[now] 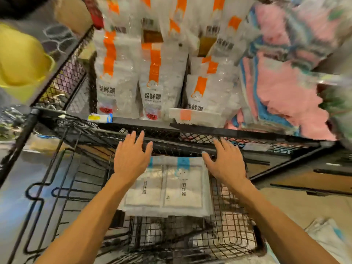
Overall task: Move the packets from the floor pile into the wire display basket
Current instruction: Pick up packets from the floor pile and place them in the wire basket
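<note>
Both sets of fingers are spread out straight and hold nothing. The left hand hangs with its fingertips over the dark mesh rail of the shelf ahead, and the right hand mirrors it just to the side, its fingertips also at that rail; whether either one actually touches the mesh is hard to tell. Both bare forearms reach in from the bottom of the view.

Between and just under the two hands lie the white packets with blue tabs, two side by side on top of a small stack, flat in the wire display basket. The left hand partly covers the nearer-left packet's upper corner. The basket's black grid shows all around the stack, and a looped wire frame stands to its left.

At the lower right, on the tan floor, more pale packets lie in a loose pile, well apart from the basket.

Behind the rail, the shelf carries upright white bags with orange stripes, several rows deep. To their right sits a heap of pink and blue cloths. A yellow plastic tub pokes in at the far left, blurred.
</note>
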